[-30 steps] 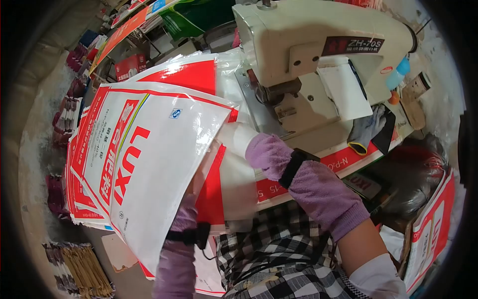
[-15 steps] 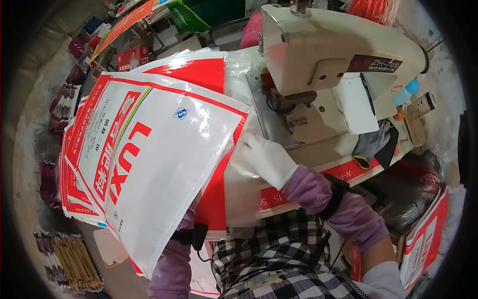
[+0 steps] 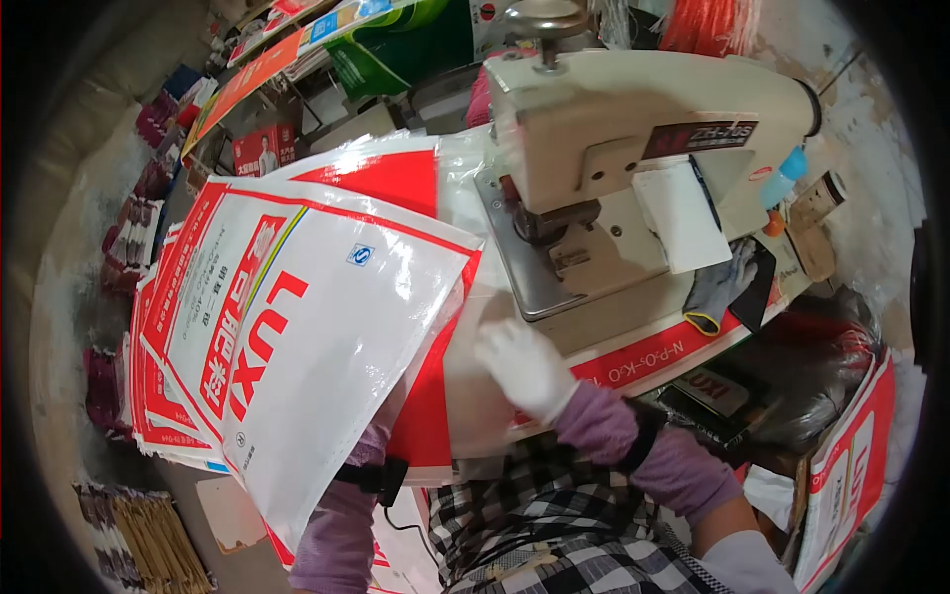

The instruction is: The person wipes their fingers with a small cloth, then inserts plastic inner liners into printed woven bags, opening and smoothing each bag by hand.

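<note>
My right hand (image 3: 529,372), in a white glove, is over the clear plastic liner (image 3: 485,386) in front of the sewing machine (image 3: 614,119). Blur hides whether its fingers grip the plastic. A large white sack (image 3: 336,307) with red LUXI print lies tilted on top of a fanned stack of similar sacks (image 3: 168,396). My left forearm, in a purple sleeve (image 3: 336,540), reaches under this top sack. The sack covers my left hand, so its fingers cannot be seen. A red panel of another sack (image 3: 421,416) shows between the top sack and the liner.
A grey glove (image 3: 714,292) and a white pad (image 3: 678,218) lie by the machine. A blue-capped bottle (image 3: 785,178) stands at its right. Bundled strips (image 3: 148,530) sit on the floor at left. More printed sacks (image 3: 851,475) lean at lower right.
My right hand has shifted slightly toward my body, away from the machine's base plate. The view has tilted, so the machine appears lower and further left. The top sack stays over my left hand.
</note>
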Demonstrator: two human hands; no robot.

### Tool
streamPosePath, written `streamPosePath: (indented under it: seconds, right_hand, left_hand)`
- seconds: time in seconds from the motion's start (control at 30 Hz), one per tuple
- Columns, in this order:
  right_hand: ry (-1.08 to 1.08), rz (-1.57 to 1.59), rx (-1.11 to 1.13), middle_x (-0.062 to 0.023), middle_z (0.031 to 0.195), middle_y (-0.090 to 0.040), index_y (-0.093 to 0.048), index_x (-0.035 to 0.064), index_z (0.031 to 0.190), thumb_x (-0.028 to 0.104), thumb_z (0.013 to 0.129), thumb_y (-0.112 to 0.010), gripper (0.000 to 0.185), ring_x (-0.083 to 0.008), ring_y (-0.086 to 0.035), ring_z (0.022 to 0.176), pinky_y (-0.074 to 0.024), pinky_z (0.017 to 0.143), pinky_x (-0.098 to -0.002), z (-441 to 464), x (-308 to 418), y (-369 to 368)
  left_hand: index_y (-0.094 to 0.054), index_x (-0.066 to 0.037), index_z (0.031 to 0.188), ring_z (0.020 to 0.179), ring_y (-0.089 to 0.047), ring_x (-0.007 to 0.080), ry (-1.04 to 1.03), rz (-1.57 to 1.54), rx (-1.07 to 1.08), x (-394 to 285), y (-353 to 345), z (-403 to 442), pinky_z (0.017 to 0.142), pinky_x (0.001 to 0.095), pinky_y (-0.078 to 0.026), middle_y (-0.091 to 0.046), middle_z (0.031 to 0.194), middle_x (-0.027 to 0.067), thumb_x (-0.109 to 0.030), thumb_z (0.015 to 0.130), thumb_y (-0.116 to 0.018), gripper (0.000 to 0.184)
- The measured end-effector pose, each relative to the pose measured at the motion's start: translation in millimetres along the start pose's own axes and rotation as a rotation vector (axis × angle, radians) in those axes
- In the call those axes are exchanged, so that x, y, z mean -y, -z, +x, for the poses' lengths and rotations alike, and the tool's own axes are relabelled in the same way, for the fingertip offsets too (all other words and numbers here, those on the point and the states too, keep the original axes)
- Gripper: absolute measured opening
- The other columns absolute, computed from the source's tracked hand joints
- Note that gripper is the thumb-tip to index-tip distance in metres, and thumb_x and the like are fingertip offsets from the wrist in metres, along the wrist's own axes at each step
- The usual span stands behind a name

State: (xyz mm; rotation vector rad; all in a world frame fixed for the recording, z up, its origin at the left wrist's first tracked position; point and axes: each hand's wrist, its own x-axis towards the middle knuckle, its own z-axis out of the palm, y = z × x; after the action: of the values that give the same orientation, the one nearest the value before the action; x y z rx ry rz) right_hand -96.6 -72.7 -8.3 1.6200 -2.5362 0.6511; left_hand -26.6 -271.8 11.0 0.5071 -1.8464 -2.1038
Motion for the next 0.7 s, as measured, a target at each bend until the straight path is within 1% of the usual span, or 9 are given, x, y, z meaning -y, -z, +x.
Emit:
streamPosePath:
  seconds: [0.1, 0.17, 0.2, 0.3, 0.43, 0.47, 0.53, 0.63, 0.7]
  right_hand:
    - [0.025, 0.120, -0.082, -0.0108, 0.119, -0.057, -0.060, 0.0074, 0.113, 0.015, 0.083, -0.052, 0.032, -0.0282, -0.055, 0.111, -0.0449, 0.095, -0.0403, -10, 23, -24]
    - [0.062, 0.059, -0.277, -0.0093, 0.125, -0.056, -0.058, 0.0075, 0.119, 0.018, 0.084, -0.052, 0.037, -0.0264, -0.051, 0.122, -0.0412, 0.102, -0.0410, 0, 35, -25]
    - [0.116, -0.011, -0.258, -0.0095, 0.133, -0.053, -0.056, 0.0086, 0.127, 0.018, 0.085, -0.052, 0.043, -0.0273, -0.047, 0.128, -0.0338, 0.109, -0.0475, 7, 35, -33]
    - [0.217, -0.090, -0.275, -0.0080, 0.132, -0.055, -0.057, 0.0111, 0.127, 0.018, 0.085, -0.051, 0.043, -0.0277, -0.047, 0.129, -0.0269, 0.113, -0.0529, 26, 42, -33]
    - [0.281, -0.016, -0.351, -0.0077, 0.118, -0.061, -0.067, 0.0113, 0.110, 0.017, 0.084, -0.052, 0.030, -0.0293, -0.048, 0.128, -0.0225, 0.114, -0.0596, 54, 51, -22]
    - [0.302, 0.045, -0.394, -0.0069, 0.104, -0.064, -0.068, 0.0098, 0.103, 0.016, 0.083, -0.053, 0.026, -0.0283, -0.052, 0.123, -0.0284, 0.114, -0.0527, 57, 51, -19]
    - [0.315, 0.147, -0.378, -0.0063, 0.102, -0.065, -0.068, 0.0102, 0.103, 0.014, 0.082, -0.055, 0.025, -0.0278, -0.055, 0.119, -0.0354, 0.109, -0.0486, 55, 57, -36]
    - [0.224, 0.419, -0.402, -0.0058, 0.086, -0.065, -0.068, 0.0076, 0.098, 0.013, 0.079, -0.057, 0.023, -0.0237, -0.063, 0.095, -0.0455, 0.098, -0.0365, 26, 81, -38]
    - [0.218, 0.485, -0.384, -0.0065, 0.084, -0.066, -0.069, 0.0076, 0.098, 0.012, 0.076, -0.060, 0.024, -0.0247, -0.064, 0.090, -0.0478, 0.094, -0.0374, -4, 82, -16]
  left_hand:
    - [-0.058, -0.006, 0.083, 0.083, -0.055, 0.0119, -0.015, 0.293, 0.080, -14, -30, 26, 0.080, 0.0272, -0.045, -0.059, 0.085, 0.0014, -0.006, 0.082, -0.063, 0.004]
    - [-0.058, -0.006, 0.082, 0.084, -0.056, 0.0119, -0.030, 0.436, 0.131, -31, -43, 45, 0.080, 0.0272, -0.045, -0.059, 0.085, 0.0014, -0.006, 0.082, -0.063, 0.005]
    - [-0.058, -0.006, 0.082, 0.084, -0.056, 0.0120, -0.038, 0.485, 0.152, -40, -47, 54, 0.080, 0.0272, -0.045, -0.059, 0.085, 0.0014, -0.005, 0.082, -0.063, 0.005]
    - [-0.054, -0.008, 0.072, 0.075, -0.052, 0.0090, -0.148, 0.298, 0.246, -76, -53, 75, 0.073, 0.0272, -0.041, -0.058, 0.078, -0.0009, -0.006, 0.082, -0.062, 0.012]
    - [-0.055, -0.004, 0.075, 0.075, -0.048, 0.0059, -0.182, 0.495, 0.296, -111, -46, 94, 0.072, 0.0232, -0.039, -0.054, 0.076, -0.0024, -0.004, 0.083, -0.065, 0.013]
    - [-0.054, -0.004, 0.074, 0.075, -0.048, 0.0066, -0.320, 0.619, 0.307, -114, -43, 100, 0.071, 0.0233, -0.039, -0.054, 0.076, -0.0015, -0.004, 0.084, -0.065, 0.015]
    - [-0.053, -0.002, 0.075, 0.074, -0.049, 0.0089, -0.570, 0.730, 0.321, -129, -48, 104, 0.069, 0.0245, -0.040, -0.052, 0.072, 0.0014, -0.005, 0.085, -0.066, 0.016]
    - [-0.054, -0.003, 0.076, 0.074, -0.049, 0.0097, -0.415, 0.790, 0.442, -109, -39, 120, 0.069, 0.0258, -0.041, -0.053, 0.075, 0.0017, -0.006, 0.085, -0.066, 0.015]
    - [-0.055, -0.004, 0.079, 0.075, -0.049, 0.0105, -0.314, 0.789, 0.477, -87, -42, 118, 0.069, 0.0271, -0.041, -0.054, 0.076, 0.0018, -0.008, 0.086, -0.066, 0.013]
